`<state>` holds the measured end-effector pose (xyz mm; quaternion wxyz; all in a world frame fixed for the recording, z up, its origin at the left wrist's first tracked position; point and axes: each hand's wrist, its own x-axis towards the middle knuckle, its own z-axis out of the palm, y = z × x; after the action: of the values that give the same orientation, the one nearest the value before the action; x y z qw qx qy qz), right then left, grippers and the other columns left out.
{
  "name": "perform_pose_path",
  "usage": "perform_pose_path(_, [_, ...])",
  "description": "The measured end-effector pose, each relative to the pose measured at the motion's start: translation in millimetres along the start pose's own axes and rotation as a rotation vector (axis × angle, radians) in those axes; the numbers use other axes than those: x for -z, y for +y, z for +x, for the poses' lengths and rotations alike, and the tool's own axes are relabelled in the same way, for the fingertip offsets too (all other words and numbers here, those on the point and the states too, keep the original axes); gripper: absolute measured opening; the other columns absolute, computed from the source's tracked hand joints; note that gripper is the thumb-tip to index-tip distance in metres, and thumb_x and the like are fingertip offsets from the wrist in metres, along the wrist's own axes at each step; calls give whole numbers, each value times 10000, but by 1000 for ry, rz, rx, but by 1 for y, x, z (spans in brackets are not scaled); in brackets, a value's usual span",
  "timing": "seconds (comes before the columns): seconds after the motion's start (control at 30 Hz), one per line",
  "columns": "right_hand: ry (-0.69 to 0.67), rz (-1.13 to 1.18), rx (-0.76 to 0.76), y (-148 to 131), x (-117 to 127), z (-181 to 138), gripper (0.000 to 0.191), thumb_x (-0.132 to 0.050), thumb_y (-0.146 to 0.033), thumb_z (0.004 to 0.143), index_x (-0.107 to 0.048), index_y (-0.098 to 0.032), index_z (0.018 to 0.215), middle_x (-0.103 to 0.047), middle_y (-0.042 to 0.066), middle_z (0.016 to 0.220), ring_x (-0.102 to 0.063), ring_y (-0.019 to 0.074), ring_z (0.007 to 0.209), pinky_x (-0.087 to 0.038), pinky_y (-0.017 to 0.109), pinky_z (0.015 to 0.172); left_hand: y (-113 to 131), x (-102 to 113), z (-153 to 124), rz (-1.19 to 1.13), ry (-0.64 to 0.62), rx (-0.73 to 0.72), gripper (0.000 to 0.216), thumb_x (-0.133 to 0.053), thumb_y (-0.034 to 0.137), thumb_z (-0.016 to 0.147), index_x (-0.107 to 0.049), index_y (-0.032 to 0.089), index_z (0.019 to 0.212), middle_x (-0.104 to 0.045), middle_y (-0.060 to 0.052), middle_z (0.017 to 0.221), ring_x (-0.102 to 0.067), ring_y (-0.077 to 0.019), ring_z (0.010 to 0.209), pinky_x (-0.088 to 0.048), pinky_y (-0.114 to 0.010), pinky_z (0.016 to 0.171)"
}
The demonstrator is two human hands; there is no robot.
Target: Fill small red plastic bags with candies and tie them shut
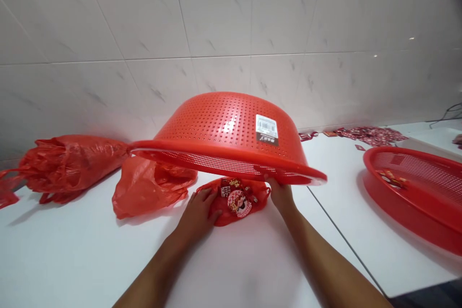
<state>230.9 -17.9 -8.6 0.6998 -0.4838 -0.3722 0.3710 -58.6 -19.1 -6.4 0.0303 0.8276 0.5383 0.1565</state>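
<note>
A red plastic colander point(212, 120), tilted with its mouth facing down, hangs over the table. My right hand point(282, 196) is closed on its near rim at the right, the fingers partly hidden behind the rim. A white and brown barcode label sticks to the colander's side. Under it lies a small red mesh drawstring bag point(225, 216). Several small printed pieces point(240, 203), one showing a cartoon figure, lie on or in the bag; I cannot tell which. My left hand point(200, 209) touches the bag's left side, thumb and fingers apart.
At left, a bundle of red plastic bags point(79, 163) lies by the wall, with a crumpled red bag point(144, 190) beside it. On the right stands another red basket point(407, 207) with a small printed piece inside. Behind it, many small red patterned packets point(373, 134) are spread out. A table seam runs right of my arm.
</note>
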Motion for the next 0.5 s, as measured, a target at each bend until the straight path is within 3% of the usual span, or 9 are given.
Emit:
perform_pose_path(0.17, [38, 92, 56, -17, 3, 6, 392, -717, -316, 806, -762, -226, 1185, -773, 81, 1210, -656, 297, 1258, -521, 450, 1091, 0, 1, 0, -4, -66, 32, 592, -645, 401, 912, -645, 202, 1469, -566, -153, 1559, -534, -391, 1412, -429, -569, 1202])
perform_pose_path(0.23, [26, 247, 59, -22, 8, 16, 490, -692, -293, 814, -702, -236, 1300, -772, 62, 1204, -703, 256, 1210, -534, 432, 1083, 2, 3, -1, -3, -96, 62, 612, -618, 414, 937, -612, 182, 1503, -540, -156, 1586, -503, -390, 1448, -396, -573, 1230])
perform_pose_path(0.3, [103, 430, 16, -21, 15, 29, 578, -709, -246, 766, -641, -261, 1340, -772, 25, 1150, -761, 220, 1091, -587, 398, 1005, 4, 5, -2, 4, -110, 78, 616, -600, 412, 953, -590, 176, 1521, -522, -152, 1604, -469, -386, 1480, -342, -588, 1262])
perform_pose_path(0.4, [253, 564, -48, -12, 30, 49, 472, -728, -191, 683, -642, -233, 1146, -759, -19, 930, -781, 186, 865, -647, 346, 847, 6, 7, -3, 20, -124, 74, 604, -590, 400, 962, -590, 160, 1516, -508, -156, 1614, -452, -379, 1493, -286, -599, 1287])
perform_pose_path(0.5, [297, 558, -79, -4, 44, 63, 308, -723, -218, 695, -602, -208, 978, -727, -27, 784, -748, 174, 707, -670, 362, 802, 7, 8, -3, 23, -137, 73, 610, -579, 404, 972, -575, 153, 1528, -507, -163, 1613, -442, -373, 1503, -258, -594, 1299])
